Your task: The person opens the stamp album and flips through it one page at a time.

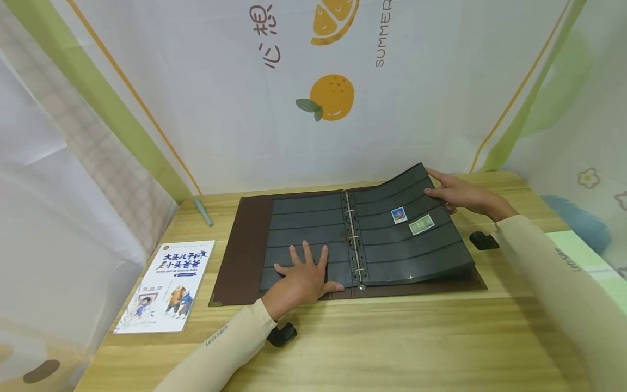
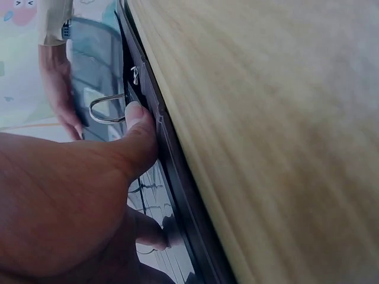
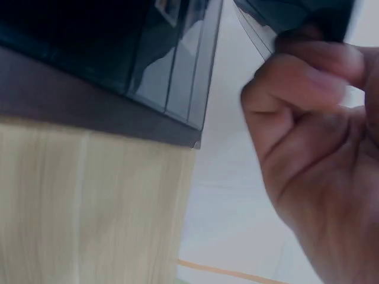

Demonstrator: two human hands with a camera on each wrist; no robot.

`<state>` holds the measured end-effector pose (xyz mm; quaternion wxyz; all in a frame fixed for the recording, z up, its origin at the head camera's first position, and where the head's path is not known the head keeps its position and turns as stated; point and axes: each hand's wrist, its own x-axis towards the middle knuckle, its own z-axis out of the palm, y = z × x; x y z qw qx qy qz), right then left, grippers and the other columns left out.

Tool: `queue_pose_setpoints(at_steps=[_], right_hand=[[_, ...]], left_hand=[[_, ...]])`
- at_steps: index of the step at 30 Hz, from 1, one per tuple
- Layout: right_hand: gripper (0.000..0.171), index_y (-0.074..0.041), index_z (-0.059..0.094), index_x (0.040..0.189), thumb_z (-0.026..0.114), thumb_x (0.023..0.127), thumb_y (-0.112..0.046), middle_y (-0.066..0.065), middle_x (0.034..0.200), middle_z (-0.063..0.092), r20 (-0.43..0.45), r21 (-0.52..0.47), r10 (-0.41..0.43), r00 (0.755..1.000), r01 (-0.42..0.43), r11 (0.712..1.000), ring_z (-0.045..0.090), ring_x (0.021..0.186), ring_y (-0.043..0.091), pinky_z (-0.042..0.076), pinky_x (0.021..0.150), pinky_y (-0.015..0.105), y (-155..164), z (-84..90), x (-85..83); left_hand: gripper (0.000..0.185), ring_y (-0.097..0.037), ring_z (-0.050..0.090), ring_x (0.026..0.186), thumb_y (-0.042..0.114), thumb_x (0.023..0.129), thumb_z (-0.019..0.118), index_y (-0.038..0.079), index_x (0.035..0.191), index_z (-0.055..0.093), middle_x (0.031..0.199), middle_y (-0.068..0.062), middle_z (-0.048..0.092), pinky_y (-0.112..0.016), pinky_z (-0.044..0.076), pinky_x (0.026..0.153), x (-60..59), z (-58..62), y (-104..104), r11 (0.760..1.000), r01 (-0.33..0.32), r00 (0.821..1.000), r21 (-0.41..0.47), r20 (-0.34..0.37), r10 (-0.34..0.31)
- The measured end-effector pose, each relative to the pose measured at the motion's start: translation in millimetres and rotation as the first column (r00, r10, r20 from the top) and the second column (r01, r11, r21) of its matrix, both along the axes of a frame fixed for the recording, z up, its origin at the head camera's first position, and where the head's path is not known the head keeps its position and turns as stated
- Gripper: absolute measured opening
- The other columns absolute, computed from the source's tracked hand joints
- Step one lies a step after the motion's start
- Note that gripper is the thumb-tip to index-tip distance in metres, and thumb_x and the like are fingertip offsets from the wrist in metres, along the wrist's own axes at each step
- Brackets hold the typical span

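One glossy black pocketed page [image 1: 392,247] slopes leftward from my right grip [image 1: 459,193], pinched by its outer edge near the tabletop's [image 1: 392,343] far edge; left grip [image 1: 302,279] spread wide.

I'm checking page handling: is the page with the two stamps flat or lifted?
Lifted: the right hand pinches the page by its outer edge, sloping it up from the rings.

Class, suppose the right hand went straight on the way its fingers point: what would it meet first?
Probably the raised black stamp page, almost at once: the right hand pinches its outer edge. How far the fingers reach behind it is hidden.
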<state>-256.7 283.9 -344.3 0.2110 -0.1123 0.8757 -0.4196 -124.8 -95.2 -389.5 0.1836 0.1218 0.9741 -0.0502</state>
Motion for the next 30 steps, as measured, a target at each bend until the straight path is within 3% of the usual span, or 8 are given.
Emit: queue_pose_setpoints(at_steps=[3,12,30], right_hand=[[0.075,-0.026,-0.011,0.163,0.042,0.11,-0.03,-0.006,0.056,0.026,0.021,-0.06,-0.042,0.999,0.043,0.997,0.025,0.047,0.012,0.033,0.05,0.034,-1.4,4.2,-1.7],[0.07,-0.022,0.0,0.165,0.041,0.109,-0.03,-0.011,0.051,0.03,-0.056,-0.13,-0.141,0.988,0.133,0.983,0.025,0.041,0.007,0.031,0.043,0.028,-22.5,29.4,-5.3],[0.066,-0.024,0.013,0.164,0.043,0.106,-0.025,-0.011,0.047,0.031,-0.145,-0.206,-0.169,0.975,0.137,0.969,0.028,0.037,0.009,0.029,0.037,0.029,-74.9,85.1,-15.9]], left_hand=[[0.095,-0.051,0.018,0.153,0.076,0.088,0.046,0.027,0.164,0.016,0.168,-0.023,0.014,-0.078,0.037,0.102,0.3,0.2,-0.7,1.0,0.001,1.0,-0.001,-0.002,-0.001],[0.095,-0.05,0.017,0.153,0.076,0.089,0.045,0.027,0.164,0.015,0.168,-0.022,0.013,-0.078,0.036,0.103,-1.1,0.6,-2.4,1.0,-0.003,1.0,0.004,-0.004,0.003],[0.093,-0.053,0.018,0.152,0.075,0.09,0.046,0.025,0.164,0.017,0.167,-0.025,0.015,-0.079,0.037,0.1,-0.2,-0.7,-4.4,0.999,0.021,1.0,0.031,-0.016,-0.021]])
